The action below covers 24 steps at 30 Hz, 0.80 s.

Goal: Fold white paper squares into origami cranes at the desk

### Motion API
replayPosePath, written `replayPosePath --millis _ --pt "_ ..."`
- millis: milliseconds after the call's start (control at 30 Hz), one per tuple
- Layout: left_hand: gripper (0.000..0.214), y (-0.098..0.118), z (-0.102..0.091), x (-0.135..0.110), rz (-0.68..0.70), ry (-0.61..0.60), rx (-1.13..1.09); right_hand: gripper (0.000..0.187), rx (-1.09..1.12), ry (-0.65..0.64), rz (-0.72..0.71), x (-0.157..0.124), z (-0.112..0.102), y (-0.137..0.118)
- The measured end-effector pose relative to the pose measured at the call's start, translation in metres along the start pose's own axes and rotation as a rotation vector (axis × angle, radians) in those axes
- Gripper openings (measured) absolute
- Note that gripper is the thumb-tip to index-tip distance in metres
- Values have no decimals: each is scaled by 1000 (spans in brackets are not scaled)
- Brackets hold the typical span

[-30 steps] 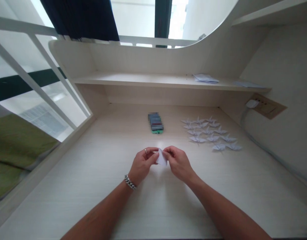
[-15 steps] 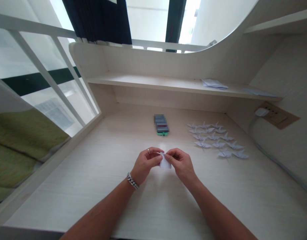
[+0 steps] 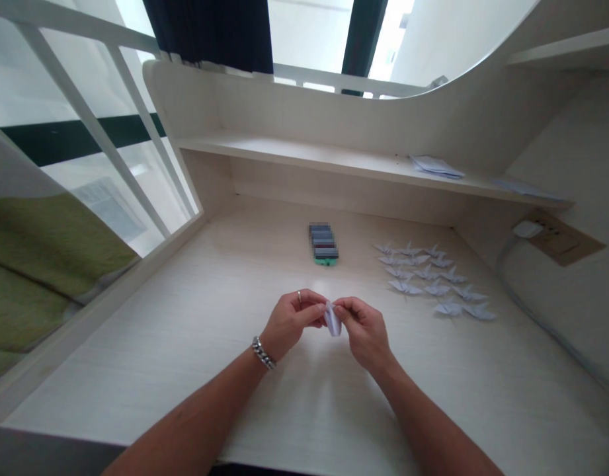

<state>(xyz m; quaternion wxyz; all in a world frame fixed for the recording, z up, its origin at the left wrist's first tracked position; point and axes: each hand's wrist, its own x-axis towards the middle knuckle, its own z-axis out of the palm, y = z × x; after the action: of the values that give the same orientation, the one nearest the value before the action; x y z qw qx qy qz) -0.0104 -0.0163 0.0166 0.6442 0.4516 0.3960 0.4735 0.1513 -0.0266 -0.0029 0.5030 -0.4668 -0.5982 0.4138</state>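
A small piece of folded white paper [image 3: 333, 322] is pinched between my two hands over the desk [image 3: 235, 390]. My left hand [image 3: 295, 318], with a ring and a chain bracelet, grips its upper left edge between thumb and fingers. On the paper's right side, the thumb and curled fingers of my right hand [image 3: 364, 329] are closed on it. The paper looks narrow and turned partly edge-on, and its top is partly covered by fingertips. Several folded white paper cranes [image 3: 426, 272] stand in rows to the right of my hands.
A phone [image 3: 324, 243] with a green lower edge and a pixelated face lies beyond my hands. White paper sheets [image 3: 436, 166] rest on the shelf [image 3: 294, 152]. At right, a charger [image 3: 527, 229] sits in the wall socket, its cable [image 3: 542, 324] running down the desk's side.
The folded paper has turned from showing a broad flat face to a narrower, more edge-on shape. Both hands still pinch it, and the camera view has shifted slightly.
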Motion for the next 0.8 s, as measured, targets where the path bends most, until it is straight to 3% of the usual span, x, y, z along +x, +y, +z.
replayPosePath --millis 467,600,800 --pt "15 2 4 -1 79 57 276 14 -169 60 -136 -2 -4 2" --pt "18 1 5 -3 168 87 309 8 -293 257 -306 -3 -6 -9" --pt "19 3 4 -6 278 90 497 8 -315 27 -198 -5 -3 -17"
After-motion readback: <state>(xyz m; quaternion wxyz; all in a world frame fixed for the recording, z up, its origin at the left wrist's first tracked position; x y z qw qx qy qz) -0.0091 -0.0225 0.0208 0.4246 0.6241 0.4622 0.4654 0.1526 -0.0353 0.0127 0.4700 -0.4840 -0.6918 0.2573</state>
